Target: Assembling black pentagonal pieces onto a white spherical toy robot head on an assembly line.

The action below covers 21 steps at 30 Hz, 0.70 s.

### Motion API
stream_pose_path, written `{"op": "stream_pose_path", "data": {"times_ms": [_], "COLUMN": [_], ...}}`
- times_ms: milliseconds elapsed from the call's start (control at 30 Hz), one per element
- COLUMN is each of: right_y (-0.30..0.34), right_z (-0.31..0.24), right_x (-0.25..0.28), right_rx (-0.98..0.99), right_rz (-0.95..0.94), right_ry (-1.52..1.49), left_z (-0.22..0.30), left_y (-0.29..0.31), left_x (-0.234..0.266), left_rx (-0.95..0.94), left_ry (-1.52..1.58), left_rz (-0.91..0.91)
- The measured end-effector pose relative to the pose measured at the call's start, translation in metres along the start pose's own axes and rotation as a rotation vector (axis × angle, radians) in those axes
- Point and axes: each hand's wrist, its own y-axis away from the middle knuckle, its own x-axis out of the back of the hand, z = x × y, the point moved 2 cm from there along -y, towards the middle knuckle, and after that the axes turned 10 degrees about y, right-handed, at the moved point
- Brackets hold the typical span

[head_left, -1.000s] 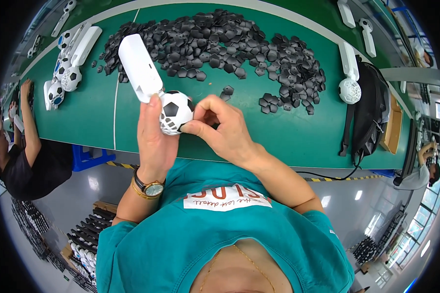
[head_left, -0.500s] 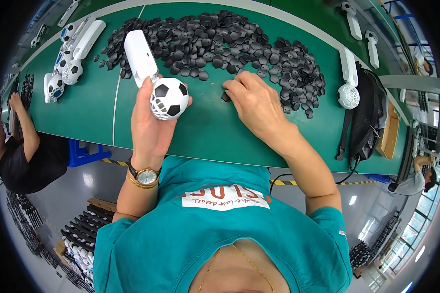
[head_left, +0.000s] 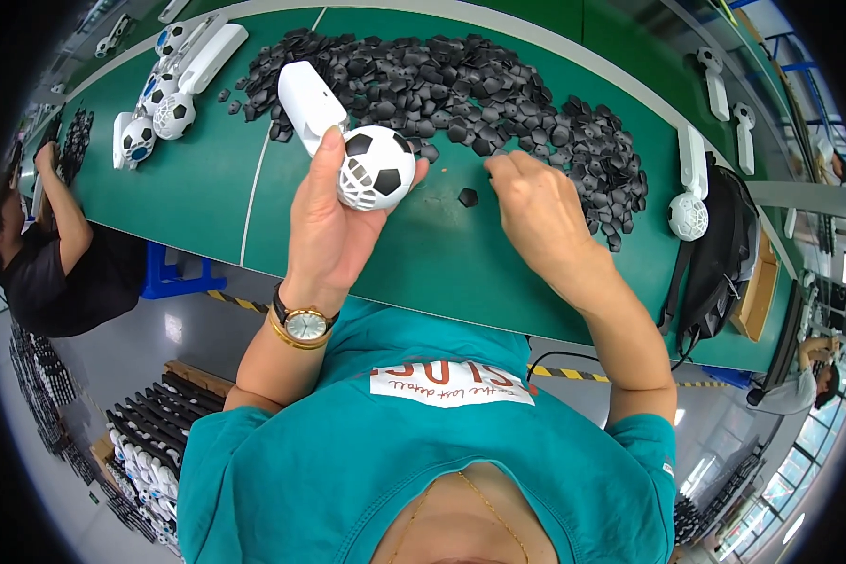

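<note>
My left hand (head_left: 334,226) is closed round a white device with a flat rectangular handle and a soccer-ball-shaped head (head_left: 376,167). The ball carries black pentagon patches, and an open white lattice shows at its lower left. My right hand (head_left: 543,211) hovers by the near edge of a heap of black pentagon pieces (head_left: 432,80), its fingers curled together. Whether anything is pinched in them is hidden. One loose black pentagon piece (head_left: 468,197) lies on the green table (head_left: 423,263) between my two hands.
Several similar white ball-headed devices (head_left: 174,115) lie at the far left. Another, with a white lattice ball (head_left: 688,216), rests at the right beside a black backpack (head_left: 719,254) and a cardboard box (head_left: 757,291). A person in black (head_left: 75,263) works at the left.
My right hand has left the loose black pentagon piece on the table and moved right toward the heap. My left hand has raised the ball-headed device slightly. The whole view has shifted.
</note>
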Motion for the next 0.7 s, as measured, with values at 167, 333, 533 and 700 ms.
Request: {"op": "stream_pose_path", "data": {"times_ms": [167, 333, 533, 700], "right_y": [-0.001, 0.002, -0.006, -0.009], "right_z": [0.004, -0.031, -0.06, -0.06], "right_x": [0.004, 0.018, 0.005, 0.005], "right_rx": [-0.054, -0.166, -0.151, -0.118], "right_rz": [0.112, 0.468, 0.647, 0.732], "right_ry": [-0.211, -1.001, -1.158, -0.99], "left_z": [-0.001, -0.006, -0.007, -0.01], "left_y": [-0.003, -0.006, -0.003, -0.001], "left_x": [-0.009, -0.024, -0.038, -0.039], "left_rx": [0.015, 0.024, 0.053, 0.072], "left_ry": [0.097, 0.157, 0.124, 0.161], "left_rz": [0.001, 0.01, -0.023, 0.004]}}
